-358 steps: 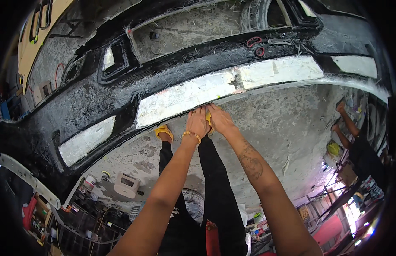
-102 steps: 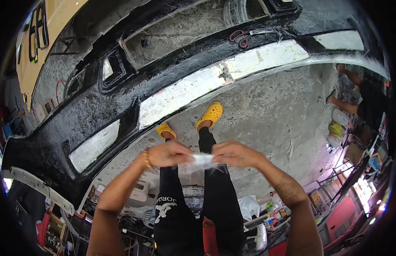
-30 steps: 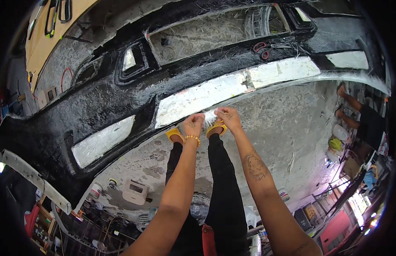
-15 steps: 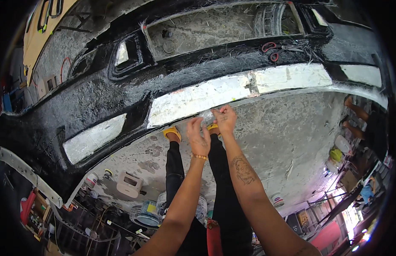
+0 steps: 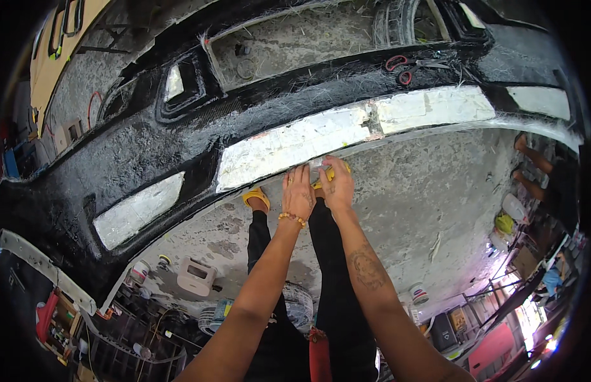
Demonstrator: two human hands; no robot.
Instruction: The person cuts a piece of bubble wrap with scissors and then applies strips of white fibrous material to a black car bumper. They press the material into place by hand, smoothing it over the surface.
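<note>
A large black fibreglass bumper with rough, fibrous patches spans the view ahead of me. White panels are set along its near side. At the near edge of the long panel, my left hand lies with its fingers stretched forward against the rim. Close beside it, my right hand has bent fingers pinched at a small pale, translucent piece, probably glass-fibre material. Its far end is hidden by the fingers and rim. Scissors with red handles rest on the bumper's black surface, beyond the right-hand white panel.
My feet in yellow clogs stand on rough concrete under the near rim. A pale plastic stool and a tyre are behind. Another person's legs show at the far right. Loose fibres stick out along the bumper.
My left hand has moved forward, its raised, parted fingers now down on the rim. My right hand has turned and its fingers have lowered around the pale piece. The view has shifted slightly.
</note>
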